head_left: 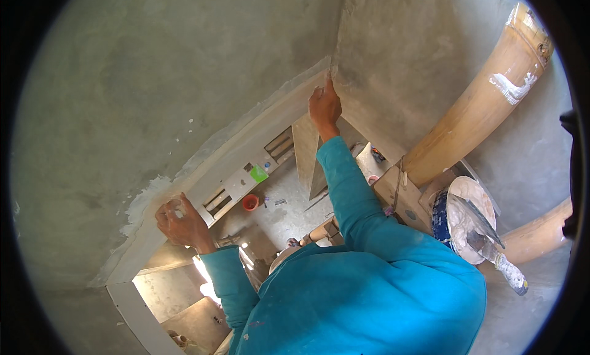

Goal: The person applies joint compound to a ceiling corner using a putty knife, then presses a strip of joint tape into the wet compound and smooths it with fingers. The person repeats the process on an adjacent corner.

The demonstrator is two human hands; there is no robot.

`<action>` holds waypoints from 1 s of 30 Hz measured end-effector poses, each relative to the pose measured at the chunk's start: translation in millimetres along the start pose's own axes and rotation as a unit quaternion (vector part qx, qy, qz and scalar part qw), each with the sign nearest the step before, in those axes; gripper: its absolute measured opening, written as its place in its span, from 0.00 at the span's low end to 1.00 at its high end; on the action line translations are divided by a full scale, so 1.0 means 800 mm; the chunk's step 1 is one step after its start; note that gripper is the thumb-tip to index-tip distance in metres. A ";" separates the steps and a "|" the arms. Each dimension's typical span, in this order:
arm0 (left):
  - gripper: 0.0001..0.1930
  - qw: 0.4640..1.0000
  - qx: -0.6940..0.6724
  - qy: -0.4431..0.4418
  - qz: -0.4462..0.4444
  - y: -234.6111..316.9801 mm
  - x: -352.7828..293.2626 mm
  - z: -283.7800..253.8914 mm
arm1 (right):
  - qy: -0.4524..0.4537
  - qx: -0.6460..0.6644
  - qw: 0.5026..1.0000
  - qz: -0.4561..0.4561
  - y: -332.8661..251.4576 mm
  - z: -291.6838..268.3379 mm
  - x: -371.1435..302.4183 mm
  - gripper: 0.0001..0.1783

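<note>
My left hand (181,223) is raised to the lower left end of a pale strip along the wall joint (212,161). Its fingers are curled, with a white patch showing between them; whether that is a held thing or smeared filler, I cannot make out. Up at the corner, my right hand (326,109) touches the joint with its index finger stretched out. The other fingers of that hand are folded, and what they may hold is hidden. White filler (144,201) is smeared on the grey wall (153,78) beside my left hand.
At right, a bucket of white filler (470,192) holds a filler-coated trowel (507,272). A thick bamboo pole (479,109) slants past it, tied near a wooden board (402,198). Far below are a red bucket (250,202) and the floor (286,223); a green square (259,174) lies on a white panel.
</note>
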State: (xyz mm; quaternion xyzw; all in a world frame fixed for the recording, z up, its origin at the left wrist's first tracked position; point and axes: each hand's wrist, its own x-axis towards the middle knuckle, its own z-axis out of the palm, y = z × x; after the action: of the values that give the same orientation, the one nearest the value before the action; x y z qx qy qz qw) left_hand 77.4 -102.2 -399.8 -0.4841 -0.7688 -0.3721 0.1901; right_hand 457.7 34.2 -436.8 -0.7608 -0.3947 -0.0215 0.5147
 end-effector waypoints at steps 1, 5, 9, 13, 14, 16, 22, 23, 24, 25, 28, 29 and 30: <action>0.12 1.000 0.005 -0.006 -0.006 0.000 -0.001 0.000 | 0.002 -0.008 1.000 -0.004 0.000 0.000 0.000 0.33; 0.11 1.000 -0.008 -0.002 0.006 -0.001 -0.003 -0.001 | 0.027 -0.024 0.999 -0.030 -0.001 0.003 -0.001 0.33; 0.11 1.000 -0.009 -0.003 0.015 -0.002 -0.001 -0.002 | 0.000 -0.036 0.999 -0.004 -0.003 -0.001 -0.002 0.33; 0.11 1.000 -0.004 -0.007 0.017 -0.002 0.001 -0.002 | -0.047 -0.035 0.998 0.013 -0.007 -0.009 -0.002 0.38; 0.11 1.000 -0.002 -0.009 0.016 -0.002 0.001 -0.002 | -0.047 -0.035 0.998 0.011 -0.008 -0.010 -0.003 0.38; 0.12 1.000 0.003 -0.012 0.012 -0.002 0.002 -0.002 | -0.045 -0.041 0.998 0.010 -0.008 -0.011 -0.004 0.38; 0.13 1.000 0.007 -0.003 0.014 -0.003 0.005 -0.002 | -0.010 -0.059 0.998 -0.024 -0.002 -0.001 -0.007 0.38; 0.12 1.000 -0.001 0.003 0.023 -0.003 0.005 -0.002 | -0.011 -0.058 0.998 -0.023 -0.001 0.001 -0.008 0.38; 0.12 1.000 -0.005 0.009 0.025 -0.003 0.005 -0.001 | -0.012 -0.056 0.998 -0.023 -0.001 0.001 -0.008 0.39; 0.11 1.000 -0.006 0.015 0.027 -0.003 0.005 -0.001 | -0.019 -0.062 0.998 -0.013 -0.001 0.001 -0.008 0.39; 0.11 1.000 -0.004 0.009 0.022 -0.003 0.006 -0.001 | -0.048 -0.060 0.997 0.006 -0.002 -0.001 -0.008 0.40; 0.11 1.000 -0.009 0.008 0.026 -0.003 0.006 -0.002 | -0.055 -0.055 0.997 0.012 -0.002 -0.003 -0.008 0.40; 0.11 0.999 -0.011 0.010 0.028 -0.003 0.006 -0.002 | -0.059 -0.055 0.997 0.016 -0.003 -0.004 -0.008 0.40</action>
State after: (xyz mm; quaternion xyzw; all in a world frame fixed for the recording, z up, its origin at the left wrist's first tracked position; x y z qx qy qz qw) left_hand 72.9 -101.1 -396.3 -0.5041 -0.7490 -0.3792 0.2028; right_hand 452.7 28.2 -436.0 -0.7938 -0.4107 0.0097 0.4485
